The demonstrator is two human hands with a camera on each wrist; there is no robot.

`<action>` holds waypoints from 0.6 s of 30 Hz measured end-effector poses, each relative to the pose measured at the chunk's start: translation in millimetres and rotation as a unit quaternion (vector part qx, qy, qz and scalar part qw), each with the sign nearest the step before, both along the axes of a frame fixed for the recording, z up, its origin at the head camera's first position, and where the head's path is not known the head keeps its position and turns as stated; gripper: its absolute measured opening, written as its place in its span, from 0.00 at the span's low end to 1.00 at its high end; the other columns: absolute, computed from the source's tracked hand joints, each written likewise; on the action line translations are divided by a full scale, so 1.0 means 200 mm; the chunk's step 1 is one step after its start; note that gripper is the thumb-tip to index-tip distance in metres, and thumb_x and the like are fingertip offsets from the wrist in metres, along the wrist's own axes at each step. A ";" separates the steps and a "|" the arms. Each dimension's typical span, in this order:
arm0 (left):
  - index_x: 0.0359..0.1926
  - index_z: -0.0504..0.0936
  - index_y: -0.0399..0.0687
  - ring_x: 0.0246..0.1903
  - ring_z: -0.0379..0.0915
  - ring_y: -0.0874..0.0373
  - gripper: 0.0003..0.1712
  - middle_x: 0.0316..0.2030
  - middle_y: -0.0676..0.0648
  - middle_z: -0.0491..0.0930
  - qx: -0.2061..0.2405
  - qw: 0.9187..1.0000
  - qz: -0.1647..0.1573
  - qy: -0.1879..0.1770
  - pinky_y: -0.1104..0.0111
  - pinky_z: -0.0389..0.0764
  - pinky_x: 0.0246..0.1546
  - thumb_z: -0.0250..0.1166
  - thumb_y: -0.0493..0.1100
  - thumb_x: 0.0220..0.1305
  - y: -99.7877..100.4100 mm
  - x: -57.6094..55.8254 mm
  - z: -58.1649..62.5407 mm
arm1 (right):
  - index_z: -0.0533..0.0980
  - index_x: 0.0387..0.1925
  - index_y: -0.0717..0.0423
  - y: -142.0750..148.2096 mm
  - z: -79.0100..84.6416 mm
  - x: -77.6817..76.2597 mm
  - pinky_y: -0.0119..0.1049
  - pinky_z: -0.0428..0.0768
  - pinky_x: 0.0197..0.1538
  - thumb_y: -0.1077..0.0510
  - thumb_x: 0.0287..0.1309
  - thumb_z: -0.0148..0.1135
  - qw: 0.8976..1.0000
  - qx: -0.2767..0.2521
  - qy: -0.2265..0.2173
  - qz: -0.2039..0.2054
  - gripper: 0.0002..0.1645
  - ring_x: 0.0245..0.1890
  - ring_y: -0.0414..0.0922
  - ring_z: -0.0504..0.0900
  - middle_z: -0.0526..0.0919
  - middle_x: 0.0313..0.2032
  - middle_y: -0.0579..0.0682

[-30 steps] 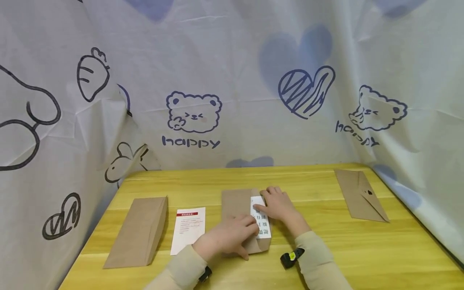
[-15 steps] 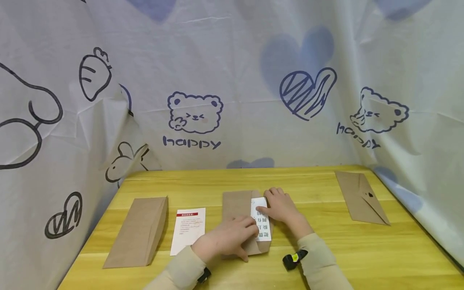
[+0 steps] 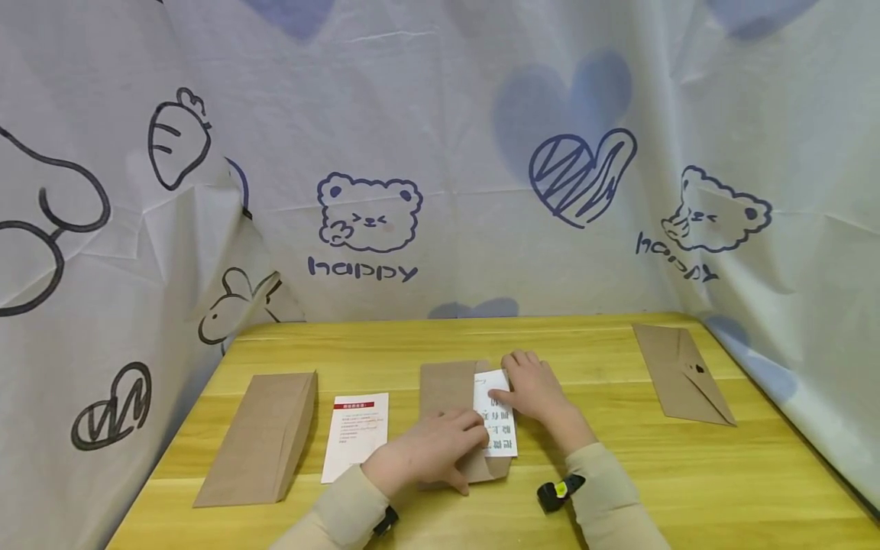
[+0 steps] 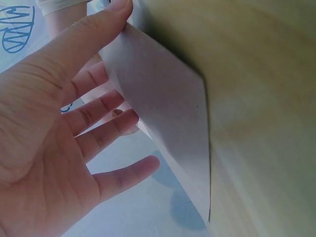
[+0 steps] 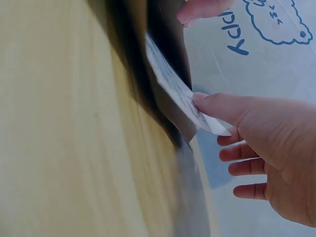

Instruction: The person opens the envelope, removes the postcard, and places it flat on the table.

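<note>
A brown paper envelope (image 3: 445, 388) lies on the table in the head view, its mouth toward the right. My left hand (image 3: 428, 452) holds it, fingers over its top and thumb at the near edge; in the left wrist view the thumb (image 4: 84, 42) sits at the envelope's corner (image 4: 163, 89). A white card (image 3: 499, 428) printed with large dark characters sticks partly out of the mouth, over the flap. My right hand (image 3: 538, 391) pinches the card's outer end. In the right wrist view the thumb (image 5: 222, 106) lies on the card (image 5: 173, 84), whose inner part is hidden.
Left on the table (image 3: 591, 340) are a second brown envelope (image 3: 254, 435) and a white card with a red heading (image 3: 356, 435). A closed brown envelope with a dark heart mark (image 3: 670, 374) lies at the right. A printed white curtain (image 3: 474, 229) borders the table.
The card shows slightly more beyond the envelope's mouth and has shifted a little to the right and away. The left hand stays nearly still on the envelope.
</note>
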State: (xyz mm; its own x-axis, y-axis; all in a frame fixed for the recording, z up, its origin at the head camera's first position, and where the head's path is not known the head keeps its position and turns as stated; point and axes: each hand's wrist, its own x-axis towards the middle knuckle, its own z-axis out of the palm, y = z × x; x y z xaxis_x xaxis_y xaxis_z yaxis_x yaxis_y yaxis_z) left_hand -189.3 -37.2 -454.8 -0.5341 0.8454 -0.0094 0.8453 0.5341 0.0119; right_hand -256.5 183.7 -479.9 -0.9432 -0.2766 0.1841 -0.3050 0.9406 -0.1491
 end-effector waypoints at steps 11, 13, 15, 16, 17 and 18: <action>0.51 0.75 0.63 0.52 0.71 0.63 0.33 0.53 0.59 0.73 -0.009 1.000 0.004 0.003 0.63 0.76 0.49 0.75 0.64 0.43 0.00 0.00 -0.01 | 0.73 0.47 0.56 0.06 0.02 0.01 0.53 0.76 0.50 0.38 0.55 0.67 1.000 0.007 0.012 -0.005 0.30 0.52 0.56 0.74 0.77 0.49 0.57; 0.51 0.75 0.63 0.52 0.71 0.64 0.33 0.53 0.59 0.74 -0.010 1.000 0.004 0.004 0.63 0.76 0.49 0.75 0.64 0.43 0.00 0.00 -0.01 | 0.73 0.48 0.56 0.08 0.02 0.01 0.54 0.76 0.51 0.38 0.55 0.66 1.000 0.008 0.013 -0.009 0.30 0.53 0.57 0.74 0.77 0.50 0.57; 0.51 0.75 0.63 0.53 0.71 0.64 0.34 0.54 0.59 0.74 -0.011 1.000 0.004 0.003 0.63 0.76 0.50 0.75 0.64 0.43 0.00 0.00 -0.02 | 0.73 0.49 0.57 0.10 0.03 0.01 0.55 0.75 0.52 0.38 0.56 0.67 1.000 0.006 0.014 -0.012 0.31 0.53 0.57 0.74 0.77 0.50 0.58; 0.51 0.75 0.64 0.53 0.71 0.63 0.34 0.54 0.60 0.74 -0.011 1.000 0.005 0.003 0.63 0.76 0.50 0.75 0.64 0.43 0.00 0.00 -0.02 | 0.73 0.49 0.57 0.11 0.03 0.01 0.55 0.75 0.52 0.38 0.56 0.67 1.000 0.005 0.016 -0.014 0.31 0.53 0.58 0.74 0.77 0.50 0.58; 0.52 0.75 0.64 0.53 0.71 0.63 0.34 0.54 0.60 0.74 -0.011 1.000 0.005 0.002 0.63 0.76 0.50 0.75 0.64 0.43 0.00 0.00 -0.02 | 0.73 0.50 0.57 0.11 0.03 0.01 0.56 0.75 0.52 0.38 0.56 0.67 1.000 0.004 0.017 -0.016 0.31 0.54 0.58 0.74 0.77 0.51 0.59; 0.52 0.75 0.64 0.52 0.71 0.64 0.34 0.54 0.60 0.74 -0.011 1.000 0.006 0.001 0.63 0.76 0.50 0.75 0.64 0.43 0.00 0.00 -0.02 | 0.73 0.50 0.58 0.12 0.04 0.01 0.56 0.75 0.53 0.39 0.56 0.67 1.000 0.000 0.017 -0.018 0.32 0.54 0.58 0.74 0.77 0.51 0.59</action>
